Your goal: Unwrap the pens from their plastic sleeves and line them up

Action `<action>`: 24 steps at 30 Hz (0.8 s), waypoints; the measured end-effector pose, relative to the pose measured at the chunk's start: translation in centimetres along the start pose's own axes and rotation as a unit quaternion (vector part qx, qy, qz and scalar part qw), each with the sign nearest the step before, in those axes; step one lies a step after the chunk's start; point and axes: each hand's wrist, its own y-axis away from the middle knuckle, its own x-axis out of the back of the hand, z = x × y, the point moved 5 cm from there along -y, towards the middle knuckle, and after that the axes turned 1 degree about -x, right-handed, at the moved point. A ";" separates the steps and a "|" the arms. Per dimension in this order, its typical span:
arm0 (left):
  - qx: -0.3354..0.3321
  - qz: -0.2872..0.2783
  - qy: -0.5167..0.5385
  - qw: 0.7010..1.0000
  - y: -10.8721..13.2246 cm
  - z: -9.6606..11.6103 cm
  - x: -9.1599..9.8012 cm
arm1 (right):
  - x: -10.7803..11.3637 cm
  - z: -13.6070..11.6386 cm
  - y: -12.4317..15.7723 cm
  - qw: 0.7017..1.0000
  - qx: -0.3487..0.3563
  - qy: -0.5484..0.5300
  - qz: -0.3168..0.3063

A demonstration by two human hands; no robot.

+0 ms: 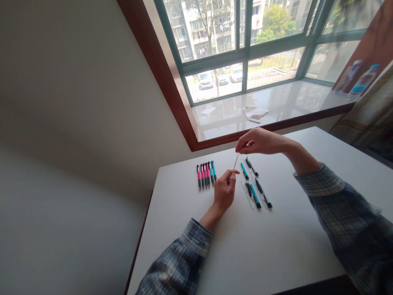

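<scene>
Pens (207,175) in pink and teal line up near the tabletop's (175,217) far-left corner. Beside them, the left hand (224,189) closes its fingers on a slim refill's (236,162) lower end. The refill slants up and right between both hands. Loose pen parts (255,196) lie just right. The right hand (260,140), wrist arched, nearer the far edge, pinches its top.

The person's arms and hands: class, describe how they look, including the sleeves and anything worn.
The left sleeve and right sleeve are long, loose plaid in dark blue and grey, ending in matching cuffs. The left hand and right hand are bare, with no gloves visible.
</scene>
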 end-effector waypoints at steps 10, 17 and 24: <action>0.001 -0.001 -0.008 1.000 0.0 0.3 0.0 | -0.7 -0.2 -0.2 0.999 0.012 0.002 -0.029; -0.008 -0.001 0.014 1.000 -0.2 0.5 0.0 | -1.9 -0.6 -0.6 0.998 0.021 -0.001 -0.055; -0.022 0.019 0.014 0.999 -0.3 0.7 0.2 | -1.1 0.5 -0.3 0.999 0.007 0.012 -0.050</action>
